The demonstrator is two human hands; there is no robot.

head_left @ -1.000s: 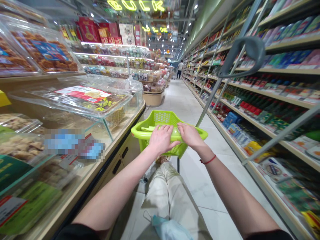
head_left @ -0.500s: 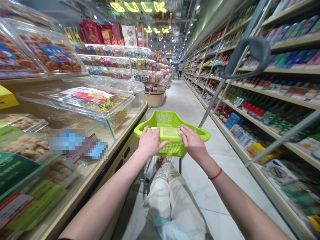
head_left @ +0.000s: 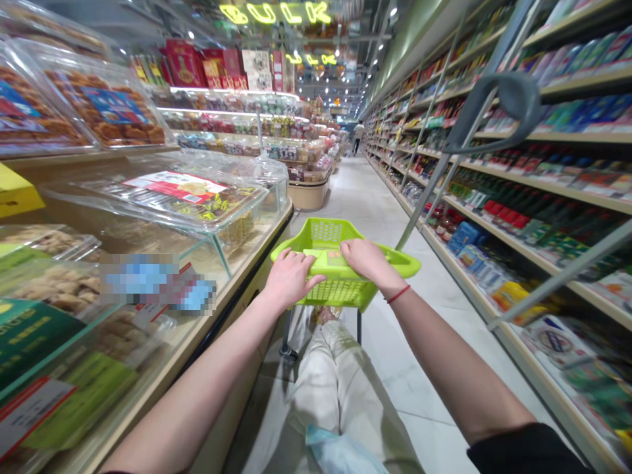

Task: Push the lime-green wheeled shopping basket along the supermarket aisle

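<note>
Both my hands rest on a lime-green plastic shopping basket (head_left: pixel 336 286) on a wheeled frame, just ahead of my legs. My left hand (head_left: pixel 291 280) curls over the near rim at its left side. My right hand (head_left: pixel 368 259) lies across a green bar at the rim (head_left: pixel 330 258), close to my left hand. Whatever lies inside the basket is hidden by my hands and the rim. A grey loop handle (head_left: pixel 494 112) on a long metal pole rises at the upper right. Beige trousers (head_left: pixel 340 388) show below my arms, with a pale blue mask (head_left: pixel 340 454) hanging at the bottom.
A glass counter (head_left: pixel 197 309) with lidded trays of baked goods runs along the left. Tall shelves of bottles and packets (head_left: pixel 543 184) line the right. A tiled aisle (head_left: pixel 365 197) stretches ahead to a distant person (head_left: pixel 358 135). A pixelated patch (head_left: pixel 158 283) covers part of the counter.
My right hand has slid left along the rim, closer to my left hand, and its fingers curl further over. The basket and view have shifted slightly to the right.
</note>
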